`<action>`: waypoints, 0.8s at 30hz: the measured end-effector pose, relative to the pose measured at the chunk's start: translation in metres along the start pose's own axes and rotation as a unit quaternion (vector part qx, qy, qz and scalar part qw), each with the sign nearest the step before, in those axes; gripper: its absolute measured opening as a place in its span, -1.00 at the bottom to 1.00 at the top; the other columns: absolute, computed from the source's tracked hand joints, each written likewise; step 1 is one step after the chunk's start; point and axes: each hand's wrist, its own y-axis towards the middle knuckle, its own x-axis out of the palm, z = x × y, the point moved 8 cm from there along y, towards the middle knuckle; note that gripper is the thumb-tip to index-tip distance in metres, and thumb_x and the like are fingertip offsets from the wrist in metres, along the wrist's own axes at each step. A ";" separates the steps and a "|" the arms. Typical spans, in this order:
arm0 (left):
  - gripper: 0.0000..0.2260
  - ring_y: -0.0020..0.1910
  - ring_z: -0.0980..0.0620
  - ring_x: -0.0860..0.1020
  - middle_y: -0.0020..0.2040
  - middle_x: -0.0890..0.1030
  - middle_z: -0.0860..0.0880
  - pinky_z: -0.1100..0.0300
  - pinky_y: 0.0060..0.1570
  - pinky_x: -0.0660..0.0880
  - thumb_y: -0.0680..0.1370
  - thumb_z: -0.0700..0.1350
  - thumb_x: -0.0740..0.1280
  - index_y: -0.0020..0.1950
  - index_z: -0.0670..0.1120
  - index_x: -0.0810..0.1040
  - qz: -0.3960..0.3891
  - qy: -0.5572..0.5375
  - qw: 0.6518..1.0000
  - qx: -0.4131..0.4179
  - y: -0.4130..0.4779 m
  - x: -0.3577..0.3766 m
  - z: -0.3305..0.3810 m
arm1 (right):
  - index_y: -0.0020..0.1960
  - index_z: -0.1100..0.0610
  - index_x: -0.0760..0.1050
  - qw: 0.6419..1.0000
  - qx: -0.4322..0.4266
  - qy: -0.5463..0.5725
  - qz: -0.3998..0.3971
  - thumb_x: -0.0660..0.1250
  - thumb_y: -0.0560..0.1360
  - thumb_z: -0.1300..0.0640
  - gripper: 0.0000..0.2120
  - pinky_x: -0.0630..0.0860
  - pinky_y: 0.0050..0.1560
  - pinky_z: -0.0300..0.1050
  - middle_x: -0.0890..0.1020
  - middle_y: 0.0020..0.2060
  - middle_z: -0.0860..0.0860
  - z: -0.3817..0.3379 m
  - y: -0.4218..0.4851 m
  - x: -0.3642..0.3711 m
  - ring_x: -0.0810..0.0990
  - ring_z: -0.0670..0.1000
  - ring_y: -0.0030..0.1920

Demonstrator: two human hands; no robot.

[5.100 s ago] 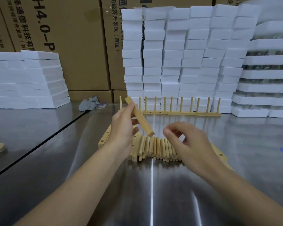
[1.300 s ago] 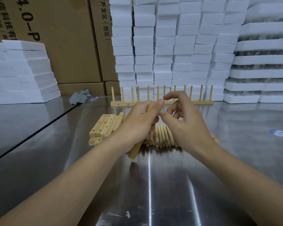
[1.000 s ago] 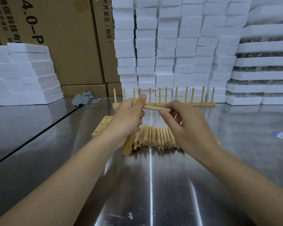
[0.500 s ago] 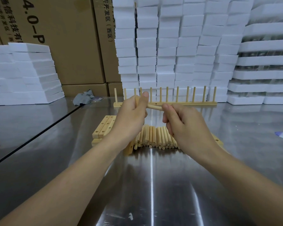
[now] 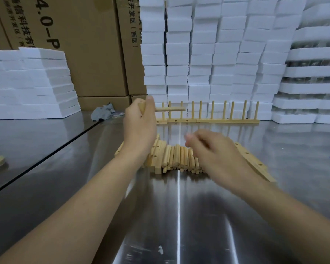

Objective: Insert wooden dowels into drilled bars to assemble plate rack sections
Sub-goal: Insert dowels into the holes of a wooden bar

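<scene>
The left hand [image 5: 139, 128] is raised over the shiny steel table [image 5: 179, 216]; its fingers are clenched around a pale wooden drilled bar [image 5: 141, 107], held about upright, and only the top end of the bar shows above the thumb; one short round wooden dowel [image 5: 170, 109] sticks out of this bar sideways to the right, level with the table. The right hand [image 5: 217, 157] is lower and apart from the bar; it hangs over the loose pile of round wooden dowels [image 5: 179, 161], which lies on the table between the two wrists; this hand is blurred and I cannot tell whether its fingers are released or grasp something. Just left of the pile lies a small stack of drilled wooden bars [image 5: 156, 149], partly behind the left wrist; on the right of the pile another long drilled wooden bar [image 5: 253, 162] lies at an angle. Further back a finished wooden rack section [image 5: 208, 121] stands with its row of dowels upright; behind it are tall stacks of white foam blocks [image 5: 208, 54]; to the left are brown cardboard boxes [image 5: 84, 54] and a crumpled grey cloth [image 5: 103, 113].
</scene>
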 end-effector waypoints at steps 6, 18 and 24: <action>-0.77 -0.49 0.11 0.21 -0.41 0.30 0.09 0.28 -0.55 0.20 0.75 0.03 0.22 -0.06 -0.02 0.43 0.040 -0.176 0.971 -0.154 0.010 -0.015 -0.028 | 0.53 -0.20 0.36 0.964 -0.140 -0.210 -0.083 0.33 0.61 -0.20 -0.49 0.38 0.34 -0.12 0.46 0.33 -0.20 -0.008 -0.013 0.042 0.32 -0.13 0.35; -0.74 -0.55 0.11 0.19 -0.45 0.29 0.08 0.27 -0.60 0.17 0.71 -0.04 0.24 -0.17 -0.02 0.40 0.044 -0.294 0.914 -0.275 0.009 -0.007 -0.049 | 0.11 0.02 0.68 0.905 -0.311 -0.289 0.022 0.48 0.57 0.11 -0.88 0.49 0.03 -0.05 0.64 0.03 -0.03 -0.049 -0.019 0.047 0.59 0.05 0.07; -0.64 -0.64 0.14 0.23 -0.51 0.29 0.09 0.32 -0.67 0.20 0.72 -0.02 0.25 -0.27 -0.02 0.37 -0.008 -0.393 0.859 -0.328 0.001 0.005 -0.045 | 0.17 -0.07 0.51 0.978 -0.176 -0.009 0.113 0.30 0.68 -0.02 -0.91 0.51 0.09 -0.38 0.69 0.02 -0.20 -0.043 -0.013 0.006 0.61 -0.23 0.13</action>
